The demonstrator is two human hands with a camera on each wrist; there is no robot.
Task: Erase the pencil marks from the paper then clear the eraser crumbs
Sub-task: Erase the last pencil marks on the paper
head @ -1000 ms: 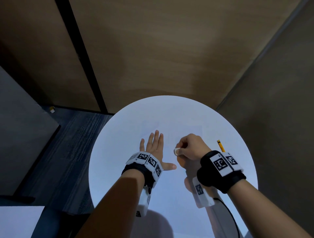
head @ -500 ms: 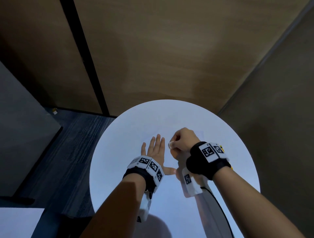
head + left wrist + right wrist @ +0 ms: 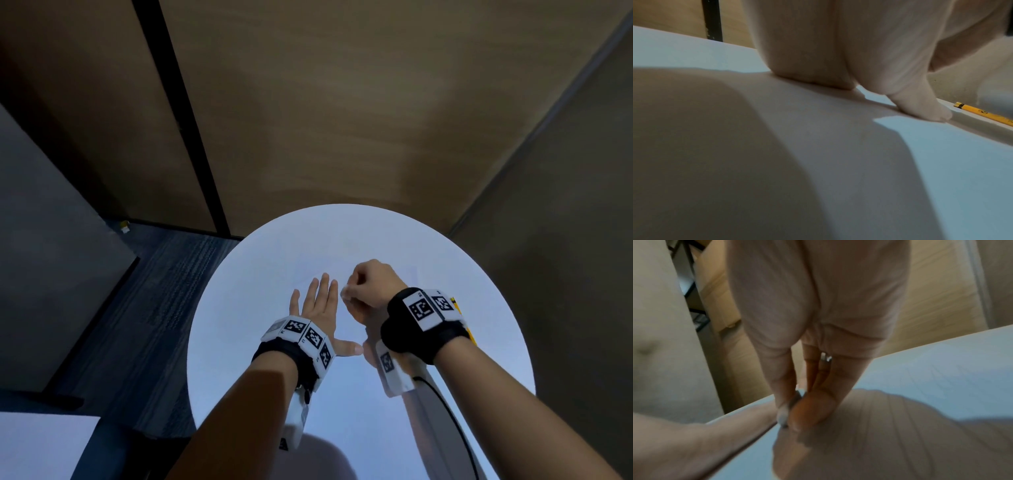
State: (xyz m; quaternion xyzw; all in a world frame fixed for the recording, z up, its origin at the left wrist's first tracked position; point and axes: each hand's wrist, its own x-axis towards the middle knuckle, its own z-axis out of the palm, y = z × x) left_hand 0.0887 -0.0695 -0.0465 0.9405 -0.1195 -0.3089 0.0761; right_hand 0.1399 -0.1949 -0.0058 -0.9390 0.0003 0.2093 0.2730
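A yellow pencil (image 3: 986, 113) lies on the round white surface (image 3: 260, 274) near its right edge. Brown wood-grain wall panels (image 3: 342, 120) stand behind. Dark carpet (image 3: 154, 308) covers the floor at left.

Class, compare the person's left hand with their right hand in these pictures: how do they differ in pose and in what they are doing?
The left hand lies flat, fingers straight and spread; the right hand is curled into a fist-like grip. The left hand holds nothing and presses on the paper; the right hand pinches a small white eraser. Both are over the round white table and wear black wristbands with markers.
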